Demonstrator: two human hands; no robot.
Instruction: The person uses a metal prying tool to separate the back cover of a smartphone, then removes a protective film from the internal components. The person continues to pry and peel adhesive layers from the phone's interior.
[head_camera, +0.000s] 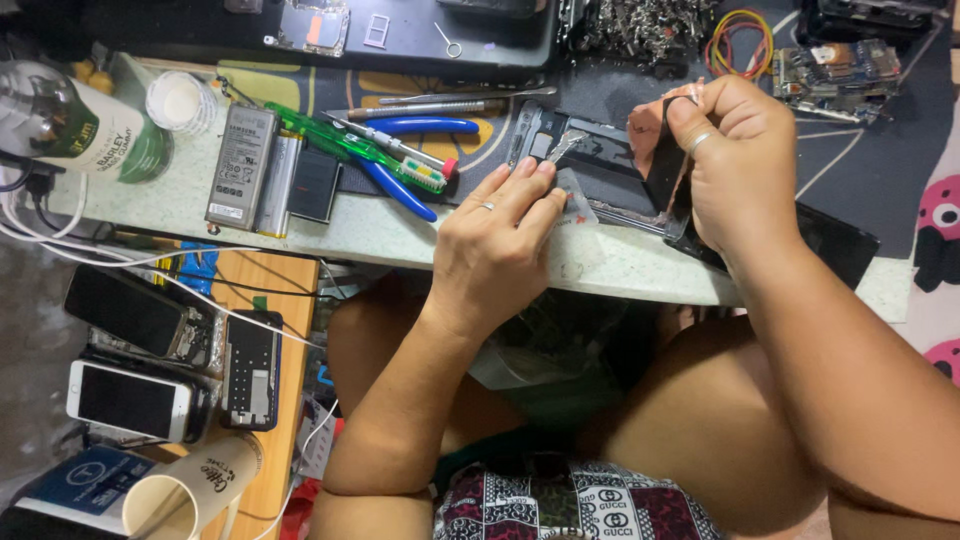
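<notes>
An opened black phone frame (600, 160) lies on the pale worktop edge (400, 235). My left hand (495, 245) presses its fingers down on a thin clear plastic card (578, 205) at the frame's near side. My right hand (740, 165) grips a dark flat piece with a coppery-pink backing (655, 135), lifted off the right end of the frame. Each hand wears a ring.
Blue-handled pliers (410, 150), a green toothbrush (350, 145), tweezers and a grey phone battery (240, 165) lie to the left. A bottle (75, 125) stands at far left. Several phones (130, 400) sit on a lower wooden shelf. Circuit boards and rubber bands (740, 40) lie behind.
</notes>
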